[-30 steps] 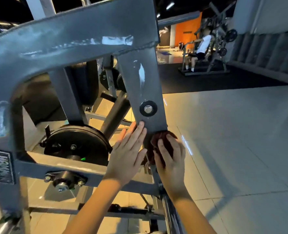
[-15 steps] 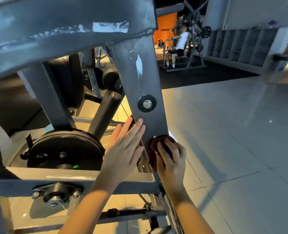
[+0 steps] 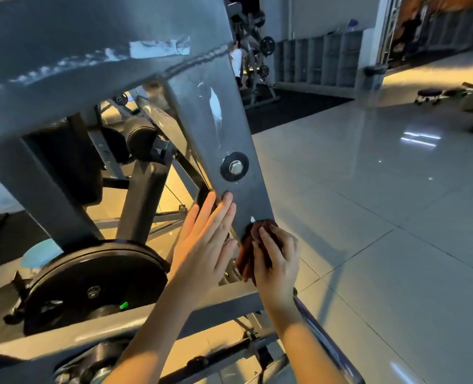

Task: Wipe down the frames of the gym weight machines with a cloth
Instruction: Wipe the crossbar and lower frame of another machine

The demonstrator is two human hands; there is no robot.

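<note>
Both bare forearms rise from the bottom edge, the left slanting up to the right, the right slanting up to the left. The left hand (image 3: 205, 245) is flat, its fingers (image 3: 221, 217) straight and close together, tips touching the grey frame post (image 3: 229, 128). The right hand (image 3: 278, 261), just beside it and lower, curls its fingers over a dark red cloth (image 3: 249, 245), pressing it on the post's lower end.

The right hand (image 3: 278, 264) covers most of the cloth (image 3: 247, 252); the frame (image 3: 91, 45) runs off the top edge.
</note>
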